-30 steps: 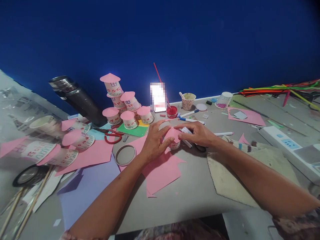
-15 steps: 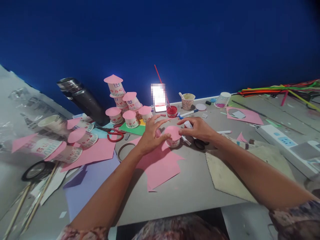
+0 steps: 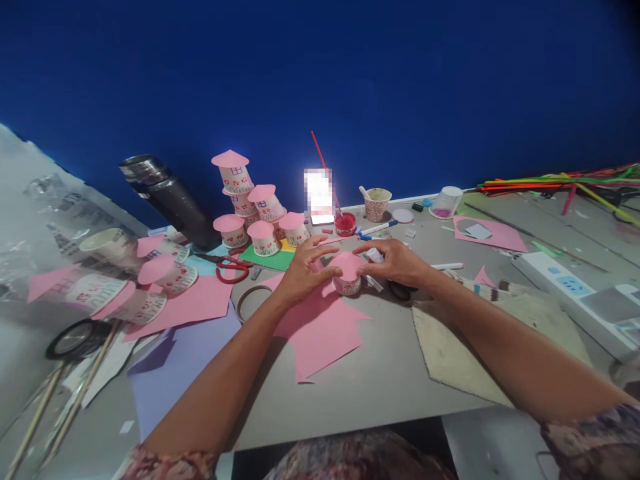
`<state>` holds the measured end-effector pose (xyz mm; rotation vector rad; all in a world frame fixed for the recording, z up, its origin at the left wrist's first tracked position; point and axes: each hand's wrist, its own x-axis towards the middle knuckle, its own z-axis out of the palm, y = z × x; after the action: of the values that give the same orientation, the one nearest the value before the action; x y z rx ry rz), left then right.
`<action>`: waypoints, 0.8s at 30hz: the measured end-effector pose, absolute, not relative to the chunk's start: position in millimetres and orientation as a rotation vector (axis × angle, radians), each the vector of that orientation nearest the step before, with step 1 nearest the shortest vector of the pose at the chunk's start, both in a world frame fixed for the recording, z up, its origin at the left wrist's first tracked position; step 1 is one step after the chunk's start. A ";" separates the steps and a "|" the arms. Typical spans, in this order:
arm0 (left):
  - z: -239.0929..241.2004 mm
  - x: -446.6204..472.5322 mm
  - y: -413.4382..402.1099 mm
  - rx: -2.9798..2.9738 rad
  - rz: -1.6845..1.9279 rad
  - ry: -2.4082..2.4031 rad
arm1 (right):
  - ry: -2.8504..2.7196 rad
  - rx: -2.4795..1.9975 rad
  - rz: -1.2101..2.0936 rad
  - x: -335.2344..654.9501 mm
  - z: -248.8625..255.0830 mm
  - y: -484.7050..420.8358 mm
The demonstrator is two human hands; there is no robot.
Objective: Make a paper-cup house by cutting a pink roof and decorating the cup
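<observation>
Other roofed cups [image 3: 263, 240] crowd the desk [image 3: 395, 373] left of the pink-roofed cup [image 3: 347, 272]. The left hand [image 3: 304, 270], half open, has its thumb at the cup's roof. The cup stands between the grips; past pink paper [image 3: 327, 340], open room reaches the near edge. The right hand [image 3: 400, 262], half open too, flanks it; how firmly either holds, I cannot tell. Right of the cup lies cloth [image 3: 467, 347].

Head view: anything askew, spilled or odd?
The flask leans leftward, which looks askew; the roofed cups at far left tilt likewise, so lens stretch may be why. The phone is largely pixelated. The pink cone between left hand and right hand looks roughly level. No spill stands out.
</observation>
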<state>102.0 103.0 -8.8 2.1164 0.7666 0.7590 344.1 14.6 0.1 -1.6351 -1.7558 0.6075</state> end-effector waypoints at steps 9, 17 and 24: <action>-21.8 118.8 85.7 2.239 0.849 0.774 | -1.765 -1.551 0.530 337.4 3.2 10.8; -13.0 110.9 90.6 2.132 0.816 0.793 | -1.777 -1.558 0.548 338.6 3.1 10.9; -10.0 110.8 92.3 2.154 0.823 0.833 | -1.776 -1.528 0.607 339.0 2.6 10.8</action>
<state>110.8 92.3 -10.0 2.1541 0.8327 0.8231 339.0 10.8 2.6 -1.5277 -1.7756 0.6068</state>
